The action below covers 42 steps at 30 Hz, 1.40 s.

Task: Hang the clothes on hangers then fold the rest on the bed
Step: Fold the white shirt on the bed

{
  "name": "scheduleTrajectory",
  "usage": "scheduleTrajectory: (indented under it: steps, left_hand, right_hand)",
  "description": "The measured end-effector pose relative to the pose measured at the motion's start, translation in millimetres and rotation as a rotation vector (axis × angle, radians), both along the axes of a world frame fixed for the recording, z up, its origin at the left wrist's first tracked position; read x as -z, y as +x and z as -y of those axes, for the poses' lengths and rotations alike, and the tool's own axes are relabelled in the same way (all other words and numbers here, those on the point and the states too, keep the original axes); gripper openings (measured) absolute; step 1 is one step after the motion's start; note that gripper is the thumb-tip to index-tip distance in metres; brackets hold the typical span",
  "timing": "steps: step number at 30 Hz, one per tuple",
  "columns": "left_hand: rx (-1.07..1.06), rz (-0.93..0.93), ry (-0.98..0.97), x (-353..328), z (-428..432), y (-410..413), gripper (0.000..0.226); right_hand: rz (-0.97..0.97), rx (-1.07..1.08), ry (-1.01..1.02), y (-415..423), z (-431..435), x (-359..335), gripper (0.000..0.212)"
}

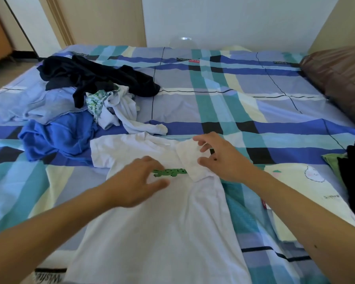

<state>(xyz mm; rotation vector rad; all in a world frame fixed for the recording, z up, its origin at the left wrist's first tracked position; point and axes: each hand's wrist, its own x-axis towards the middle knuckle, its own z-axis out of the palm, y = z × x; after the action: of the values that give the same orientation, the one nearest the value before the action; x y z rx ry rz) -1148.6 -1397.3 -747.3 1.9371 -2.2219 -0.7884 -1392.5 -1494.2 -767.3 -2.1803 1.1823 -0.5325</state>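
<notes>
A white T-shirt (162, 222) with a green crocodile print (169, 172) lay flat on the plaid bed (223, 103) at lower centre. The left hand (135, 181) hovered blurred beside the print, fingers spread. The right hand (223, 158) touched the folded-in sleeve (190, 158) with loosely bent fingers. A pile of clothes (86, 95) sat upper left and a brown pillow (340, 78) upper right.

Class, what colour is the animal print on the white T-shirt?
Green: the crocodile print, seen in the head view.
</notes>
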Motion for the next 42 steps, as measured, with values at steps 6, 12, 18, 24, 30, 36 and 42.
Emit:
scheduleTrajectory:
  steps: [6,12,18,24,30,36,42]
  left_hand:
    - [-0.262,0.322,0.060,-6,19,69,0.046]
    - [-0.674,0.114,0.314,11,25,128,0.063]
    - [-1.032,-0.520,0.183,28,48,129,0.038]
    - [-1.121,-0.975,0.087,41,63,129,0.042]
    - [-0.706,-0.352,-0.254,46,54,128,0.035]
    - [-0.407,-0.246,-0.338,42,53,116,0.053]
    - [-0.061,-0.164,-0.456,12,56,79,0.079]
  right_hand:
    - [-0.670,-0.116,-0.033,-2,-8,45,0.068]
    - [-0.768,-0.070,-0.104,5,-9,47,0.100]
    - [-0.525,-0.077,-0.171,65,-31,24,0.083]
    - [-0.339,-0.149,-0.013,166,-36,34,0.067]
    - [-0.571,-0.177,-0.062,189,-37,68,0.074]
    - [-0.505,-0.230,0.061,173,-29,42,0.077]
    - [-0.335,-0.099,0.052,114,-28,-7,0.075]
